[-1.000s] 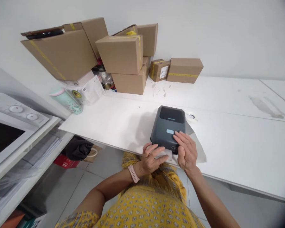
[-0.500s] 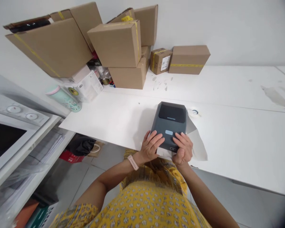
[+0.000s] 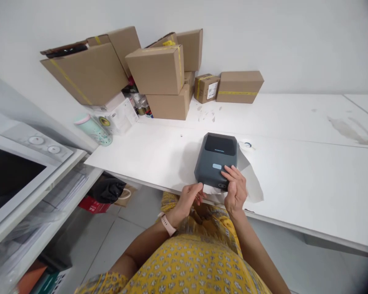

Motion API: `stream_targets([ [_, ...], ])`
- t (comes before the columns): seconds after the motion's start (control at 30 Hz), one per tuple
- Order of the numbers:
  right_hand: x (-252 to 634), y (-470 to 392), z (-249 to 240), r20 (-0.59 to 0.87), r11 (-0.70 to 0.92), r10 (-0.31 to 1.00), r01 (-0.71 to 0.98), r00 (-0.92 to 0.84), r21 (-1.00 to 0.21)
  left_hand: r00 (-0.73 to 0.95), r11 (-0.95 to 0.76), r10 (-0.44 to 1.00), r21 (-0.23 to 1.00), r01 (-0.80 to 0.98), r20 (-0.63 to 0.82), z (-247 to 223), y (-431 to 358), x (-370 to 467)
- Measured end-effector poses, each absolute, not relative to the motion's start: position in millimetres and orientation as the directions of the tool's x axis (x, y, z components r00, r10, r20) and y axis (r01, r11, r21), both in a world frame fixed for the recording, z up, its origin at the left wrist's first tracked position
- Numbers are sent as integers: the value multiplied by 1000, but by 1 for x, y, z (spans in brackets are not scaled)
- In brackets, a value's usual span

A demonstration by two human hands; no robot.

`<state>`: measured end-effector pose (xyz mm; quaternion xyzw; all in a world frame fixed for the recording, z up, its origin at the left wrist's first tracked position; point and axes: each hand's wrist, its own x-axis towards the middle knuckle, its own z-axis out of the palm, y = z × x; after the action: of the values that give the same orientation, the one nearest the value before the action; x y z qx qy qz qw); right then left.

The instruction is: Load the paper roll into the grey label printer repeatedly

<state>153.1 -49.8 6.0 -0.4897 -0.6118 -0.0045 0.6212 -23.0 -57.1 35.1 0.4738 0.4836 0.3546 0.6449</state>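
Observation:
A dark grey label printer (image 3: pixel 217 161) with a black window and a pale blue button lies near the table's front edge. My right hand (image 3: pixel 236 188) grips its right side, fingers on top and thumb bent at the near corner. White paper (image 3: pixel 253 179) sticks out from under the printer on the right, and a white paper edge (image 3: pixel 211 189) shows along its front. My left hand (image 3: pixel 190 198) is closed at the printer's near left corner, thumb and fingers pinched at that front paper edge. The fingertips are partly hidden.
Cardboard boxes (image 3: pixel 156 71) are stacked at the back left, with two smaller ones (image 3: pixel 241 86) along the wall. A mint tumbler (image 3: pixel 95 130) stands at the table's left end. A small round blue-and-white item (image 3: pixel 247 145) lies beyond the printer. A microwave (image 3: pixel 15 163) is at far left.
My left hand has come off the printer's top and moved down to its near left corner. The right hand keeps its hold. The view has shifted slightly.

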Motion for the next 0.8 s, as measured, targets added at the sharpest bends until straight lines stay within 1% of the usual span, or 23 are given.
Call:
stream_targets([
  [0.07, 153, -48, 4, 778, 523, 580, 620, 244, -585, 341, 412, 862, 910, -37, -376, 38, -50, -10],
  [0.13, 154, -47, 2, 788, 534, 576, 629, 219, -565, 347, 448, 844, 893, -40, -408, 38, -47, 1],
  [0.23, 157, -49, 1, 787, 540, 584, 629, 199, -559, 318, 452, 858, 887, -92, -404, 34, -49, 11],
  [0.33, 157, -49, 5, 774, 523, 598, 629, 209, -574, 264, 416, 892, 895, -158, -368, 30, -55, 17],
  [0.43, 157, -46, 16, 758, 489, 612, 645, 227, -587, 232, 399, 905, 900, -173, -357, 27, -57, 20],
  [0.5, 156, -42, 25, 736, 437, 645, 692, 205, -575, 210, 389, 912, 906, -167, -352, 25, -58, 22],
  [0.53, 156, -40, 29, 727, 405, 662, 729, 183, -552, 198, 383, 916, 909, -164, -350, 24, -59, 23],
  [0.6, 155, -37, 36, 725, 344, 676, 815, 130, -466, 177, 371, 922, 916, -154, -344, 21, -61, 24],
  [0.7, 153, -33, 40, 757, 295, 651, 901, 56, -319, 187, 325, 933, 943, -74, -307, 17, -69, 15],
  [0.73, 154, -32, 41, 759, 294, 650, 910, 33, -292, 178, 284, 946, 958, -39, -273, 17, -70, 10],
  [0.8, 155, -32, 41, 754, 306, 657, 914, 0, -267, 103, 151, 983, 988, 26, -153, 20, -70, -4],
])
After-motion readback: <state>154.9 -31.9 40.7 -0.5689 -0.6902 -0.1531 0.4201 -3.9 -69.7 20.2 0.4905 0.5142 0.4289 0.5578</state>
